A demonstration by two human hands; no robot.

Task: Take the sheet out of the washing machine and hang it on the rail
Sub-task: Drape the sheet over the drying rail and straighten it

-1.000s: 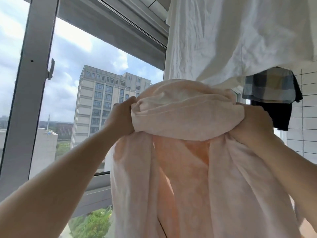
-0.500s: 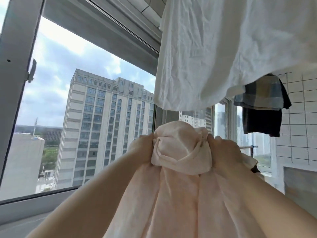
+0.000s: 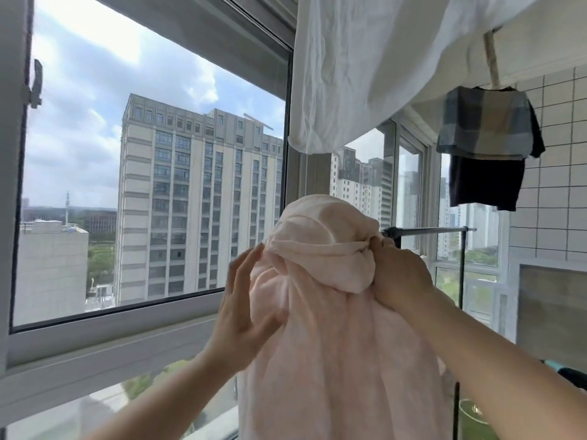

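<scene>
head view: your right hand (image 3: 401, 277) grips the bunched pink sheet (image 3: 320, 249) by the rail (image 3: 428, 230) — your left hand (image 3: 241, 308) rests open-fingered against it.

Both arms raised; left hand (image 3: 241, 308) open, fingers (image 3: 246, 268) straight; right hand (image 3: 401, 274) fingers curled, gripping.

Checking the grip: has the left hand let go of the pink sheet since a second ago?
Yes. The left hand has opened and come off the pink sheet, now beside it toward the window frame.
</scene>
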